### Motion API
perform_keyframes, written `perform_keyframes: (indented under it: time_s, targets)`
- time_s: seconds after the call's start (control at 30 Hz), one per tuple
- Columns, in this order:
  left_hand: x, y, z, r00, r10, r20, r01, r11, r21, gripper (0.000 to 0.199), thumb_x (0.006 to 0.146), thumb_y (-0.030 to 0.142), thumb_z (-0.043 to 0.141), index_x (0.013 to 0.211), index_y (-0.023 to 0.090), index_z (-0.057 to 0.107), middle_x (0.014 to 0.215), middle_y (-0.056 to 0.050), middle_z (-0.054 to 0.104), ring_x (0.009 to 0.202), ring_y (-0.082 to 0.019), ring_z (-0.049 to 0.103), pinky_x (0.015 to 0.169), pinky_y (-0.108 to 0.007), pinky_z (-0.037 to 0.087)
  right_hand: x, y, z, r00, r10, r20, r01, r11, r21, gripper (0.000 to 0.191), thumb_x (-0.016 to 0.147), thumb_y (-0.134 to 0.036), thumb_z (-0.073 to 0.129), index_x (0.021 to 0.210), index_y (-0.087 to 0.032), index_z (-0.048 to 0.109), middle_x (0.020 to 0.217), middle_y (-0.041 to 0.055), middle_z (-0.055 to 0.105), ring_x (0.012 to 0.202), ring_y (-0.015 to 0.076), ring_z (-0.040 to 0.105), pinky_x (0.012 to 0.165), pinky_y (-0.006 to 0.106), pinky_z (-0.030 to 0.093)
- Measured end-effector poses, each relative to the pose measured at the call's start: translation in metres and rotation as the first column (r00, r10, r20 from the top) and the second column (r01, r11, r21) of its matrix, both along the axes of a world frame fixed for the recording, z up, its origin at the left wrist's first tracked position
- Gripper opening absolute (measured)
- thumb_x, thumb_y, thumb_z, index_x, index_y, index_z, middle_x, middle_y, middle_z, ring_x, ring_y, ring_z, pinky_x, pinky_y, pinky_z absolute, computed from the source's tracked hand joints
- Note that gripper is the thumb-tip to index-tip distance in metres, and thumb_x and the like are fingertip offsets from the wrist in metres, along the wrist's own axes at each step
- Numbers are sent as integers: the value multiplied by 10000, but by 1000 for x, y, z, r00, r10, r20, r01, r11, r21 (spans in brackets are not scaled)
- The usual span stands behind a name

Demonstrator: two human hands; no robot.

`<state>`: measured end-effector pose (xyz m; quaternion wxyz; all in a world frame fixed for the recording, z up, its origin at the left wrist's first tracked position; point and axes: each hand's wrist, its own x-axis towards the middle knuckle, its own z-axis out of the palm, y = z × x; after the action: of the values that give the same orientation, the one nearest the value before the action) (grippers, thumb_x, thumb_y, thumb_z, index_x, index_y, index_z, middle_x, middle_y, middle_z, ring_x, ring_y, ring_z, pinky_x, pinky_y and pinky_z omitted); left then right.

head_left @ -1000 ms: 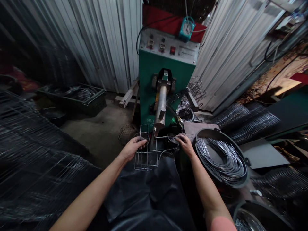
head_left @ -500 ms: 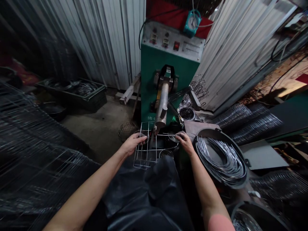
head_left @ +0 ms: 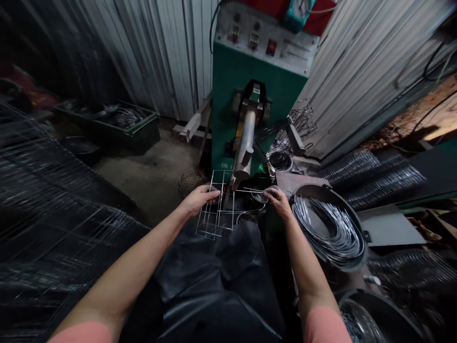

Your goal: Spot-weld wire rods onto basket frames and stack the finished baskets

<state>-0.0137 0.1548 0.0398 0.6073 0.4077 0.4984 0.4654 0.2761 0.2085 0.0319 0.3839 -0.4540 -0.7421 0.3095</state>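
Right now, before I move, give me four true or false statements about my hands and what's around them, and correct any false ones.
1. The left hand grips a rectangular wire frame. True.
2. The right hand holds a pair of pliers. False: it pinches a thin straight wire.
3. Curved wire lies in a round black tub to the right of the right hand. True.
4. The machine straight ahead has a blue body. False: its body is green.
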Motion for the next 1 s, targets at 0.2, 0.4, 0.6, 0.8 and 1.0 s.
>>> perform_keyframes:
  time_s: [0.2, 0.4, 0.6, 0.8, 1.0]
  targets:
    - [0, 0, -2, 999, 25, 22, -24, 999, -23, 261, 542, 341, 734, 609, 156, 563, 590, 29, 532, 549, -88, 458, 554, -238, 385, 1, 2, -4, 1000, -3, -2, 3, 1000, 11, 267, 781, -454, 582, 776, -199, 662, 795, 31, 567, 795, 170, 542, 728, 287, 441]
    - [0, 0, 0, 1000, 11, -20, -11, 1000, -4, 236, 567, 338, 711, 622, 158, 569, 593, 29, 528, 562, -95, 465, 553, -238, 379, 4, 2, 0, 996, 60, 62, -64, 997, 49, 254, 789, -435, 584, 787, -198, 673, 790, 36, 603, 778, 166, 563, 717, 283, 455]
    - [-1, 1, 2, 999, 3, -33, -3, 1000, -5, 203, 581, 312, 698, 608, 160, 566, 579, 30, 523, 538, -89, 448, 545, -236, 375, 23, 0, -11, 993, 111, 44, -109, 993, -53, 277, 802, -433, 554, 896, -209, 689, 864, 40, 677, 840, 194, 609, 789, 323, 470]
    - [-4, 4, 2, 1000, -21, -12, 21, 1000, -11, 182, 586, 280, 700, 608, 158, 567, 583, 30, 533, 534, -83, 452, 548, -233, 380, 63, -11, -38, 995, 46, 91, -28, 980, -196, 332, 786, -431, 557, 988, -195, 676, 970, 55, 687, 939, 230, 618, 873, 376, 468]
    - [-6, 5, -1, 999, -27, -33, 27, 1000, -6, 185, 591, 281, 709, 620, 158, 574, 590, 21, 550, 547, -94, 477, 560, -242, 396, 69, -15, -72, 995, 18, 99, -8, 995, -95, 356, 822, -414, 504, 1095, -220, 624, 1091, 49, 653, 1042, 215, 585, 954, 371, 434]
